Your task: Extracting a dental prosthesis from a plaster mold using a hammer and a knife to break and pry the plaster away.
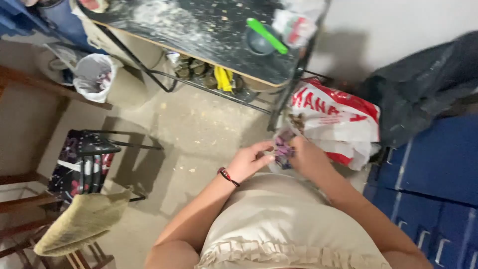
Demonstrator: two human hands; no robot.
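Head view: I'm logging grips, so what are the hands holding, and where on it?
Both hands, left hand and right hand, pinch a small purple packet by its opposite side edges.

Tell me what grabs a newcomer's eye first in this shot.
Centre frame, the left hand and right hand pinch a small purple packet between them. Just behind it, a red-and-white plastic bag sits on the floor. Above, a bright green utensil lies on the flour-dusted dark table.

Dim, warm indoor light, soft motion blur throughout, long shadows on the floor [199,134].
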